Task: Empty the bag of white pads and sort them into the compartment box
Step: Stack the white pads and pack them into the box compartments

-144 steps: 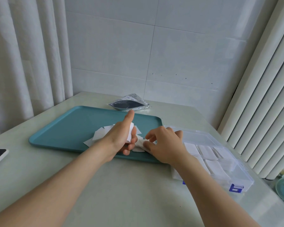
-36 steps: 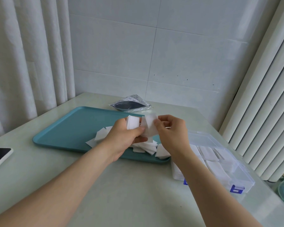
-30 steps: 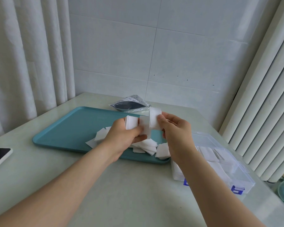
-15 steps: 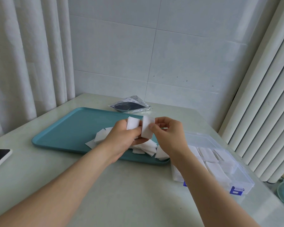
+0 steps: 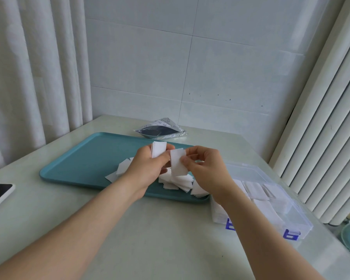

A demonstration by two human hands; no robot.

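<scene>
Left hand (image 5: 148, 168) grips a small stack of white square pads (image 5: 159, 151). Right hand (image 5: 206, 170) pinches a single white pad (image 5: 178, 164) beside it, over the teal plastic tray (image 5: 85, 164).

Risk: a slack squeeze fans the stack onto the loose pile (image 5: 176, 181).

Clear plastic compartment box (image 5: 271, 199) at right, part-filled. Pale green tabletop (image 5: 150, 229). Crumpled silver bag (image 5: 160, 131) beyond the tray. White tiled wall (image 5: 210, 77).

No readable text anywhere. Bag (image 5: 160, 131) on the desk (image 5: 150, 229) carries small round printed marks, too small to make out.
</scene>
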